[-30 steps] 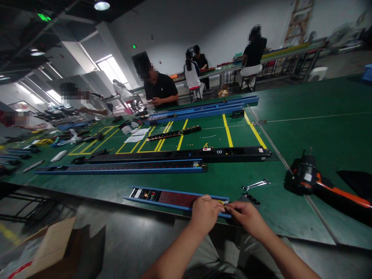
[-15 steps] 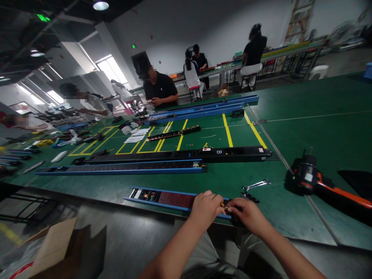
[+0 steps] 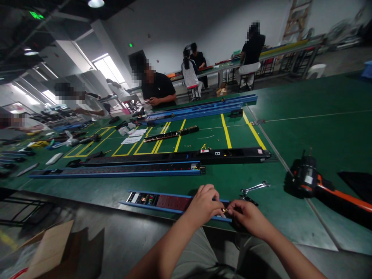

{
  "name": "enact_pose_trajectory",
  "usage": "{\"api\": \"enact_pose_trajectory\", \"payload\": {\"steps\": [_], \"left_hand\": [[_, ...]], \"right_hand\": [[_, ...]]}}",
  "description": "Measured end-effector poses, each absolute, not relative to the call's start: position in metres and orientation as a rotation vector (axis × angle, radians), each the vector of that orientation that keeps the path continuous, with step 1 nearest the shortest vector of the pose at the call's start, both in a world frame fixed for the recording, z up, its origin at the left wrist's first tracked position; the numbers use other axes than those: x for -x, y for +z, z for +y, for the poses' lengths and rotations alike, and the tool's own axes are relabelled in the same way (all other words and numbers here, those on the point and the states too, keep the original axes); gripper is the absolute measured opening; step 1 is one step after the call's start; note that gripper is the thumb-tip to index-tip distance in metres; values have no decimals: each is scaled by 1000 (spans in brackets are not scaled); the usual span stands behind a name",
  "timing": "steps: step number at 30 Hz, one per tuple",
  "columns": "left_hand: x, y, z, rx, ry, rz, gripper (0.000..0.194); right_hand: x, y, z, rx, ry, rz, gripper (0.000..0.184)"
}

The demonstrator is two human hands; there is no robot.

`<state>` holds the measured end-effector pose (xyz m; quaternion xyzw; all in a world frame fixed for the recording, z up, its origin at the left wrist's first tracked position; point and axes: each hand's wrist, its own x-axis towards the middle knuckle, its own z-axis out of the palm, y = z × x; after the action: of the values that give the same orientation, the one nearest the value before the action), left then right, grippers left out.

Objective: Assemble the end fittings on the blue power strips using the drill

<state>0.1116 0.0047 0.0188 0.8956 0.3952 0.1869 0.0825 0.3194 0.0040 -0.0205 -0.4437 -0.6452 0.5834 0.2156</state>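
Faintly, a brass fitting point(image 3: 224, 210) glints between left hand point(image 3: 203, 202) and right hand point(image 3: 247, 217).

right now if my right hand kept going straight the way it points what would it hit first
Most likely the small gold-coloured fitting right at the fingertips of the right hand. Just beyond that lies the left hand, though depth is hard to judge from this view.

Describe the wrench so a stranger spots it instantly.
On the green workbench, find the black-and-orange power drill at the right. Left of it lies a silver open-end wrench, just above the right hand, with a small dark tool at its end.
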Motion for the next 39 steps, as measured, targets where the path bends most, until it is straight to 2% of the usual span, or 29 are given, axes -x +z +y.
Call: {"api": "enact_pose_trajectory", "payload": {"steps": [3, 7, 14, 20, 24, 27, 33, 39], "left_hand": [[-110, 17, 0, -2615, 601, 1230, 9], [-114, 15, -3, -2562, 612, 1283, 8], [-123, 15, 1, -2671, 404, 1270, 7], [-132, 16, 10, -2742, 111, 1395, 39], [-134, 19, 21, -2924, -47, 1139, 28], [-131, 23, 26, -3056, -27, 906, 17], [-125, 27, 25, -3082, 254, 610, 22], [-126, 34, 22, -2948, 184, 629, 23]], "right_hand": [[-322, -20, 2, 1177, 1635, -1788, 13], [-321, -16, 2, 1160, 1501, -1879, 7], [-320, -16, 2, 1230, 1678, -1764, 25], [-322, -20, -2, 1235, 1631, -1762, 13], [-322, -20, -1, 1239, 1712, -1714, 9], [-323, -15, 5, 1173, 1812, -1688, 9], [-330, -11, 18, 1115, 2029, -1719, 14], [-329, -8, 17, 966, 2153, -1596, 20]]}}
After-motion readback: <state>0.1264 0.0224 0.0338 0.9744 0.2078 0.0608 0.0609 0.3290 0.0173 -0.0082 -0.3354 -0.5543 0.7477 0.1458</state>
